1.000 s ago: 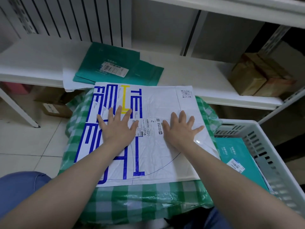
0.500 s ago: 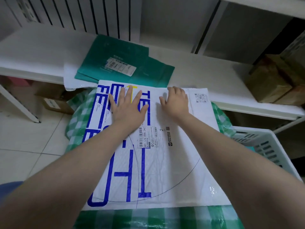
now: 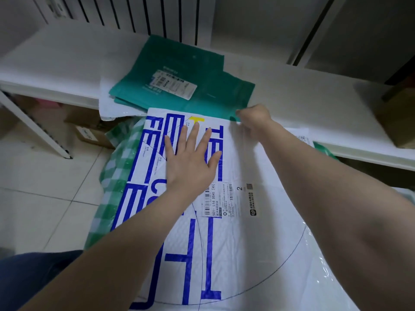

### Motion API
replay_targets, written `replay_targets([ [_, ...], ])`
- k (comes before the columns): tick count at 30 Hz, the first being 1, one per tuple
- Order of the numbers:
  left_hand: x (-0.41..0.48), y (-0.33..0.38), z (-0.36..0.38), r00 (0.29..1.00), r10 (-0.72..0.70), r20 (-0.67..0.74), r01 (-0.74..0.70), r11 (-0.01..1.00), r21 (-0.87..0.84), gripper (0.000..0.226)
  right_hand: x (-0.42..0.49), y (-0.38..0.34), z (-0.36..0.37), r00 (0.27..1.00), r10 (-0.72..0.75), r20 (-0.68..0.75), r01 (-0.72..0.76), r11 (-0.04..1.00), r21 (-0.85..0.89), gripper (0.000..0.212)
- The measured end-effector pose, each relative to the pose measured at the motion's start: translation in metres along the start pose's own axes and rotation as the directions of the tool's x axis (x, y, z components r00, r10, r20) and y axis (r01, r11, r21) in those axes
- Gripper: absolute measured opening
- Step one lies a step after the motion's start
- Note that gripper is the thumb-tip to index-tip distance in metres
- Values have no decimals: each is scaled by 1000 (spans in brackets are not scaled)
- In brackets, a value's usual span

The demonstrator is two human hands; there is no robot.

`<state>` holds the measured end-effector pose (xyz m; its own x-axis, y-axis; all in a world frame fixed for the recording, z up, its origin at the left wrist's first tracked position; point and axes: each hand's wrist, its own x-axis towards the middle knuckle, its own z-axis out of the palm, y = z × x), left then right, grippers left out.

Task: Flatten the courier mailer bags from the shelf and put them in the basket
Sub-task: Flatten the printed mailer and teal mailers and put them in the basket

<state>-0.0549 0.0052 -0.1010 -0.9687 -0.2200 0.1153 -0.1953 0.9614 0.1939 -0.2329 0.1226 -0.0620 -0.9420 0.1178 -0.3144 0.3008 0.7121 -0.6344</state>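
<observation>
A large white courier mailer (image 3: 247, 232) with blue lettering and a shipping label lies flat on a green checked bundle (image 3: 116, 176) in front of me. My left hand (image 3: 190, 160) presses flat on its upper part, fingers spread. At the mailer's far edge my right hand (image 3: 256, 118) has its fingers curled over that edge and grips it, right by the corner of the teal mailers. Those teal mailers (image 3: 179, 70) lie stacked on the white shelf (image 3: 67, 61), the top one bearing a white label. The basket is out of view.
A white sheet (image 3: 107, 104) pokes out from under the teal stack. A brown cardboard box (image 3: 397, 117) stands on the shelf at the right. Small boxes (image 3: 89, 133) sit on the tiled floor under the shelf, beside its slanted leg (image 3: 33, 124).
Both hands slid from the mailer's middle toward its far edge. The right hand went from flat to curled over that edge. The left hand stays flat.
</observation>
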Motion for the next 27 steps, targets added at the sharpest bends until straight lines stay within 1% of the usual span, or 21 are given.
replay_targets([
  [1, 0, 0, 0, 1000, 1, 3, -1, 1000, -2, 65, -6, -6, 0, 1000, 6, -18, -7, 999, -44, 41],
  [3, 0, 0, 1, 1000, -1, 18, 1, 1000, 9, 65, -12, -13, 0, 998, 9, -61, -21, 983, -183, 55],
  [5, 0, 1, 1, 1000, -4, 18, 4, 1000, 15, 65, -17, -19, 3, 996, 3, -90, -28, 958, -286, 66],
  [6, 1, -1, 1, 1000, -8, 20, 8, 1000, 16, 65, -19, -24, 8, 995, 7, -95, -37, 948, -317, 66],
  [8, 2, 1, 0, 1000, -8, 27, 7, 1000, 16, 65, -12, -27, 13, 995, 28, -99, -59, 943, -327, 59],
  [10, 2, 0, 1, 999, -8, 34, 7, 1000, 15, 66, 10, -23, 25, 999, 37, -8, -38, 950, -310, 49],
  [11, 2, 0, 1, 999, -7, 31, 7, 1000, 16, 66, 40, -14, 33, 999, 14, 46, 1, 953, -302, 50],
  [12, 2, -1, 2, 1000, -8, 29, 8, 1000, 16, 66, 79, -1, 44, 998, 8, 63, 11, 954, -299, 52],
  [13, 1, -1, 2, 1000, -9, 26, 8, 1000, 17, 66, 95, 4, 48, 999, 19, 43, -8, 972, -234, 50],
  [14, 1, -1, 2, 1000, -9, 28, 8, 1000, 16, 66, 90, 4, 42, 999, 46, -2, -46, 992, -114, 46],
  [15, 1, -2, 2, 1000, -7, 30, 6, 1000, 17, 66, 66, -3, 32, 997, 65, -35, -64, 998, 19, 44],
  [16, 1, -2, 2, 999, -6, 33, 6, 1000, 19, 66, 32, -18, 19, 997, 49, -56, -40, 988, 146, 39],
  [17, 1, -2, 2, 999, -6, 38, 5, 1000, 22, 66, 16, -24, 10, 995, 20, -96, 9, 958, 286, 32],
  [18, 1, -2, 2, 999, -7, 46, 6, 1000, 27, 66, 14, -29, 3, 984, 0, -179, 73, 910, 407, 25],
  [20, 1, -3, 3, 998, -6, 65, 3, 999, 42, 66, 15, -34, -12, 941, -7, -338, 205, 807, 553, 15],
  [22, 1, -3, 2, 997, -3, 74, -1, 999, 50, 66, 2, -41, -27, 908, -22, -418, 294, 745, 599, 12],
  [24, 0, -3, 0, 996, -4, 84, 0, 999, 54, 66, -8, -41, -42, 905, -32, -425, 322, 704, 633, 20],
  [25, 0, -3, 0, 996, -10, 91, 5, 999, 52, 65, -14, -38, -48, 915, -19, -404, 297, 708, 641, 23],
  [27, 1, -3, -2, 996, -8, 86, 6, 1000, 19, 65, -27, -26, -61, 928, -6, -373, 243, 769, 592, 25],
])
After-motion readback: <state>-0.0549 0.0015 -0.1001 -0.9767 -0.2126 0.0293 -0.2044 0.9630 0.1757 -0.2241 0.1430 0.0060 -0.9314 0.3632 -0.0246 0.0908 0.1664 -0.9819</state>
